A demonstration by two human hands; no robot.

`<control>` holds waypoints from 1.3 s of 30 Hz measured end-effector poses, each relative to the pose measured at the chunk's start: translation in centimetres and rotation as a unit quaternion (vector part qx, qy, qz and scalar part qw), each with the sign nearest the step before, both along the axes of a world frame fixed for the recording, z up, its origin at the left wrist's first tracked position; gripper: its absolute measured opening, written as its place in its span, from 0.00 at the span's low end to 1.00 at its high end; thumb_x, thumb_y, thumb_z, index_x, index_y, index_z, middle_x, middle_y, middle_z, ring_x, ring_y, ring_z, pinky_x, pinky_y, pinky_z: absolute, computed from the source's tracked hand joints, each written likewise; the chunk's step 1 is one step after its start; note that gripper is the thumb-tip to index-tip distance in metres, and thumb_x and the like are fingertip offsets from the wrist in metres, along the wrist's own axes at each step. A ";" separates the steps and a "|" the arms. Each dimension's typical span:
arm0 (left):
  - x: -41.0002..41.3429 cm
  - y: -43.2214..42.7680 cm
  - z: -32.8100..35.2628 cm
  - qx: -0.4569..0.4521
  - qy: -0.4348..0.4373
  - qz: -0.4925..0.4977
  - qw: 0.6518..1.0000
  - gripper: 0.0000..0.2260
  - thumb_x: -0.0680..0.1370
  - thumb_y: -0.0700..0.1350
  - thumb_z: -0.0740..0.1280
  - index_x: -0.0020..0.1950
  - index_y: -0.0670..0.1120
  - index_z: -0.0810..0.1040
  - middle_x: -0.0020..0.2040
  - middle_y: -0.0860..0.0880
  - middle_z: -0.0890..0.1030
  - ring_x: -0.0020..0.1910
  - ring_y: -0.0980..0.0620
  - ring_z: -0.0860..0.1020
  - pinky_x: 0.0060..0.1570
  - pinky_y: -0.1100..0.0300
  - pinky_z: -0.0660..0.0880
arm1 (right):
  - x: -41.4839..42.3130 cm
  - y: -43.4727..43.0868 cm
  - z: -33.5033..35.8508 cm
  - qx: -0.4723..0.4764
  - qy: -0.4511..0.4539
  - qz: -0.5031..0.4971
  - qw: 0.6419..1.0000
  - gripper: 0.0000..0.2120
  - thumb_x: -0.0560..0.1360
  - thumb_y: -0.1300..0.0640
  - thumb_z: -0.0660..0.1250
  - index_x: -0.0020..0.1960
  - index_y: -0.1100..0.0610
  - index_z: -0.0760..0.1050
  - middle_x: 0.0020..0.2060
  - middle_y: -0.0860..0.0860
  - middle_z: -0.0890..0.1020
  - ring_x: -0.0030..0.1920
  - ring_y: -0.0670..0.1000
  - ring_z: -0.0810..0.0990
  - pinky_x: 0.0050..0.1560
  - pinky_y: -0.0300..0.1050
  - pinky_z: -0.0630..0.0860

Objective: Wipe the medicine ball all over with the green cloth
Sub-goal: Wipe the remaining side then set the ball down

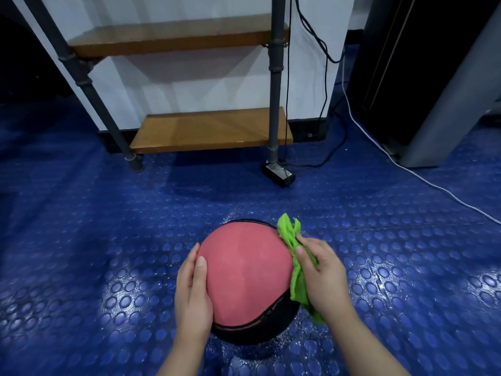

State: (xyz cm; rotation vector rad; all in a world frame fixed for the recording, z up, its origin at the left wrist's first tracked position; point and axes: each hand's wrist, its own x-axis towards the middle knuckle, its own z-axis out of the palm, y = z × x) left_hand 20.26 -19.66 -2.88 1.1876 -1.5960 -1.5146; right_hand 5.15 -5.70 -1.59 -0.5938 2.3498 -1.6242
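Two bare hands frame a medicine ball (244, 272) that sits on the blue studded floor (95, 253), close in front of me and well apart from the wooden shelf (211, 128) along the floor's far edge by the wall.

My left hand (192, 297) lies flat on the ball's left side, fingers straight and touching it, thumb on the pink panel, steadying it. My right hand (322, 272) grips the green cloth (298, 289), finger and thumb pinching the bunched fabric and pressing it onto the ball's right side.

I judge the step in hand to be wiping the right flank. The pink top looks bare of cloth, and the black underside rests on the floor, so much surface seems left to cover.

The next move calls for sweeping the cloth across the top while the left hand holds firm, then rolling the ball to bring the underside up.

The ball is round and has no long axis. Its pink panel faces up toward me, and the black part sits below a curved seam. The cloth is bunched into a strip whose long axis runs far to near along the ball's right side.
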 end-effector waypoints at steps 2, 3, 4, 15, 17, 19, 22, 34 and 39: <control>0.1 -0.1 -0.1 0.004 0.006 0.000 1.000 0.21 0.75 0.65 0.59 0.67 0.64 0.73 0.70 0.59 0.71 0.69 0.56 0.70 0.71 0.46 0.67 | -0.4 0.1 -0.9 0.034 0.004 -0.028 0.999 0.11 0.78 0.58 0.65 0.60 0.54 0.80 0.51 0.42 0.78 0.53 0.37 0.75 0.50 0.21 0.64; 0.1 -0.1 -0.1 0.003 0.009 -0.002 1.000 0.20 0.76 0.66 0.59 0.66 0.66 0.73 0.70 0.60 0.71 0.69 0.57 0.70 0.71 0.46 0.67 | -0.4 0.3 -1.3 0.045 -0.007 -0.043 0.998 0.12 0.79 0.58 0.64 0.60 0.55 0.80 0.50 0.43 0.78 0.53 0.41 0.76 0.49 0.24 0.64; 0.0 -0.2 -0.1 0.001 0.011 -0.004 1.000 0.17 0.77 0.66 0.60 0.65 0.68 0.74 0.69 0.61 0.72 0.69 0.57 0.70 0.71 0.46 0.67 | -0.4 0.4 -1.7 0.049 -0.025 -0.058 0.997 0.12 0.79 0.58 0.64 0.60 0.56 0.79 0.51 0.45 0.78 0.53 0.45 0.76 0.50 0.29 0.66; 1.0 0.6 -0.1 0.011 0.044 -0.019 0.999 0.12 0.77 0.62 0.62 0.61 0.71 0.75 0.65 0.67 0.73 0.66 0.67 0.71 0.70 0.51 0.68 | -0.6 1.4 -4.7 0.061 -0.187 -0.092 0.976 0.11 0.80 0.58 0.62 0.59 0.59 0.80 0.53 0.52 0.82 0.54 0.52 0.78 0.59 0.46 0.71; 1.0 0.7 -0.2 0.002 0.039 -0.022 0.999 0.12 0.77 0.65 0.62 0.59 0.74 0.75 0.64 0.70 0.72 0.67 0.66 0.70 0.71 0.51 0.67 | -1.2 1.2 -4.2 0.025 -0.209 -0.111 0.971 0.09 0.79 0.56 0.63 0.55 0.52 0.81 0.53 0.51 0.83 0.55 0.53 0.80 0.64 0.54 0.73; 0.8 0.6 -0.2 0.003 0.035 -0.018 0.999 0.12 0.76 0.62 0.61 0.58 0.75 0.74 0.63 0.71 0.72 0.67 0.66 0.69 0.71 0.50 0.66 | -1.7 1.0 -2.6 -0.026 -0.194 -0.129 0.972 0.10 0.80 0.56 0.63 0.57 0.52 0.80 0.53 0.50 0.83 0.57 0.52 0.80 0.65 0.55 0.72; 0.4 0.3 0.0 0.004 0.029 -0.018 0.999 0.13 0.76 0.61 0.61 0.59 0.74 0.75 0.63 0.71 0.72 0.68 0.64 0.69 0.72 0.48 0.66 | -1.5 -0.1 0.4 -0.040 -0.086 -0.065 0.993 0.12 0.79 0.57 0.63 0.60 0.53 0.79 0.53 0.45 0.80 0.56 0.45 0.77 0.62 0.40 0.70; -0.5 -0.7 0.8 0.035 0.022 -0.046 0.998 0.23 0.72 0.66 0.64 0.66 0.64 0.75 0.65 0.65 0.73 0.66 0.62 0.72 0.70 0.49 0.69 | -2.5 -1.0 -2.3 0.071 -0.056 -0.075 0.993 0.14 0.80 0.52 0.61 0.61 0.55 0.79 0.55 0.50 0.80 0.57 0.51 0.77 0.57 0.45 0.70; 0.4 -1.4 -0.3 0.152 0.067 -0.066 0.984 0.41 0.56 0.70 0.77 0.68 0.64 0.73 0.67 0.55 0.76 0.62 0.53 0.78 0.60 0.51 0.77 | -3.4 -0.4 -3.2 0.005 -0.203 -0.099 0.974 0.12 0.80 0.49 0.62 0.57 0.53 0.80 0.52 0.51 0.83 0.55 0.54 0.80 0.62 0.55 0.73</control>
